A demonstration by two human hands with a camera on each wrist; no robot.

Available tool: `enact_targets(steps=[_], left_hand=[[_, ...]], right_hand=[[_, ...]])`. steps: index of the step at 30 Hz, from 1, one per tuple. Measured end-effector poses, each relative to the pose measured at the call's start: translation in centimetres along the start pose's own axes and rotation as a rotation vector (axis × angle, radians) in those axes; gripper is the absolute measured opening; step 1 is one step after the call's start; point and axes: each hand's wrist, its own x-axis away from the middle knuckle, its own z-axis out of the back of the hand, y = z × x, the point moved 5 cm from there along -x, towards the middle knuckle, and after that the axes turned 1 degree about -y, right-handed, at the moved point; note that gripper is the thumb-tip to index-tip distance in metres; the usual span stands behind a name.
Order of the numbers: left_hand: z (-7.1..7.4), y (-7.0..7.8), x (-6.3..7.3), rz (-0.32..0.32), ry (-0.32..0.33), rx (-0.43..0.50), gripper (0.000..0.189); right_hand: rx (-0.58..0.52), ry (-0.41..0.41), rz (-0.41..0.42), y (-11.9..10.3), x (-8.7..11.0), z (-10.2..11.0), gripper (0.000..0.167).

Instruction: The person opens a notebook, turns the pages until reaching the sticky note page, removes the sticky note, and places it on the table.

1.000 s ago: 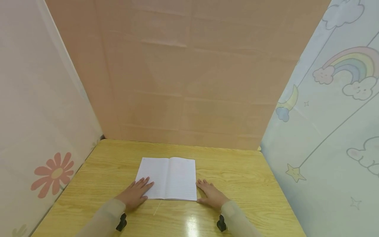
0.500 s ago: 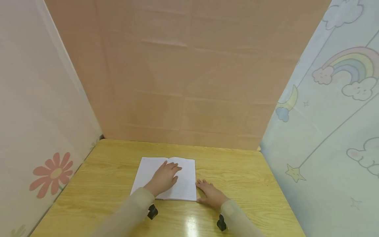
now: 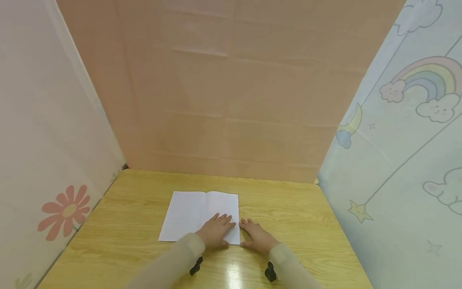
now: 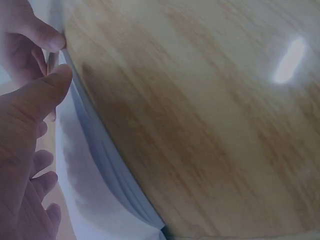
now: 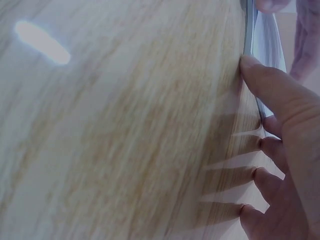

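left hand [image 3: 215, 232] crossed open white lined-paper notebook [image 3: 202, 208] to right page [image 3: 224, 204], freeing left page [image 3: 183, 216]; right hand [image 3: 258, 237] alongside; both hands' fingers extended, empty.

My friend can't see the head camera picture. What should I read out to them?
A left hand lies on the right page of an open lined notebook, while the right hand rests on the wooden table at the notebook's right edge. A rainbow is printed at far right, a flower at far left.

A booth-like, screened spot: wood-grain table [image 3: 288, 206], plain tan backdrop [image 3: 231, 88], rainbow-printed side sheet [image 3: 404, 140].
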Motion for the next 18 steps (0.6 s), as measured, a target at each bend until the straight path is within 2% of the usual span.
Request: enact_targets(steps=[12, 18], left_hand=[[-0.45, 0.06, 0.08, 0.013, -0.027, 0.017, 0.069], [0.13, 0.07, 0.14, -0.013, -0.015, 0.018, 0.069]], right_hand=[[-0.019, 0.000, 0.010, 0.55, 0.07, -0.04, 0.076], [-0.019, 0.000, 0.014, 0.47, 0.04, -0.04, 0.077]])
